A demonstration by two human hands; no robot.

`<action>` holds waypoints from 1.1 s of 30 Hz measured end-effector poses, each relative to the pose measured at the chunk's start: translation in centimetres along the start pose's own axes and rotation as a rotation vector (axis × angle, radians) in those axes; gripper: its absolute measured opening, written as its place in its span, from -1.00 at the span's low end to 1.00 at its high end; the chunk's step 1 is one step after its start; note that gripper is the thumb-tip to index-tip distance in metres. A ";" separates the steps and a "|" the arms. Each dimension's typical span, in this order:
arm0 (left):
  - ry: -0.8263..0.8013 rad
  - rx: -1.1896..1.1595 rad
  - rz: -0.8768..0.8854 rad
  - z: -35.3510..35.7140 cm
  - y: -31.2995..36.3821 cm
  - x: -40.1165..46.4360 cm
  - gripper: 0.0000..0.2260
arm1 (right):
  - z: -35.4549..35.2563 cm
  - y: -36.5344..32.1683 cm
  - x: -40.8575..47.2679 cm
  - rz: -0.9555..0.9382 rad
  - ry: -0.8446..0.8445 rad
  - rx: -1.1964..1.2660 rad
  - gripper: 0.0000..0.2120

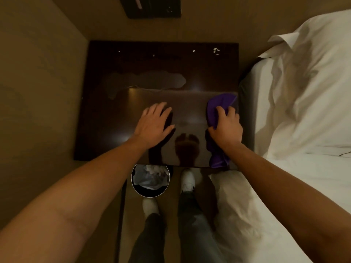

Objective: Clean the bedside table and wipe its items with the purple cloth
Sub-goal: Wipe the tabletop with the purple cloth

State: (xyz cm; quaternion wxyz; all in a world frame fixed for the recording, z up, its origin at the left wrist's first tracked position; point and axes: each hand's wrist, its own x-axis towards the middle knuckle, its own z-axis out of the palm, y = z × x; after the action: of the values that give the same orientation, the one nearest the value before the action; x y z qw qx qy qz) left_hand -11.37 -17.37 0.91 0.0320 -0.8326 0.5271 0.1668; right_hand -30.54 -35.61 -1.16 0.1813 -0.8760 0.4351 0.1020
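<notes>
**A:** Starting at the far left, there's a plain beige wall (38, 82) running down beside the dark, glossy bedside table (133, 88). What's on that top?

**B:** A hazy smear (146, 78) across the middle, a few tiny pale specks (216, 50) along the back edge, and lamp glare on the gloss. The back of the top is too dark to read further.

**A:** And the left hand (154, 124)?

**B:** Flat on the tabletop, near the front and about at its middle. Fingers straight and slightly spread, palm down, holding nothing. Its reflection sits right under it.

**A:** Below the table's front edge I can see a round waste bin (151, 180) with a crumpled liner in it, and just beside it the person's two pale shoes (187, 180) on the floor.

**B:** Moving right, here's the right hand (226, 126), at the table's front right corner. Fingers and thumb curled, gripping the purple cloth (221, 103).

**A:** Where exactly does the cloth lie?

**B:** Bunched under that hand, touching the tabletop. One end pokes out ahead of the fingertips, the other trails back under the wrist and hangs just over the front edge.

**A:** And at the far right?

**B:** The bed (303, 120), white sheets rumpled, sitting right against the table's right side. Up top on the wall, a dark panel (152, 6), details unclear.
</notes>
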 end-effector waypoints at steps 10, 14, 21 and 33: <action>0.090 -0.121 -0.151 2.1 -0.7 -0.6 -0.35 | -7.8 -0.6 8.4 0.026 0.295 0.348 -0.42; 0.084 -0.132 -0.163 2.4 -1.3 0.1 -0.31 | -9.1 -1.2 12.4 0.018 0.318 0.326 -0.41; -0.053 -0.033 -0.129 3.8 -1.4 0.0 -0.18 | -7.8 -2.4 17.5 -0.032 0.300 0.314 -0.38; -0.085 -0.011 -0.123 4.4 -0.7 0.5 -0.16 | -3.8 -3.2 20.1 -0.041 0.290 0.140 -0.34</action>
State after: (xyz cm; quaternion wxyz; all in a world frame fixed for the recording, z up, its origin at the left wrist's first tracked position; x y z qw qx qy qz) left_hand -11.60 -16.51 -3.45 0.0599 -0.8557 0.4723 0.2026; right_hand -15.81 -49.92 -3.73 0.1790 -0.8755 0.4448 -0.0599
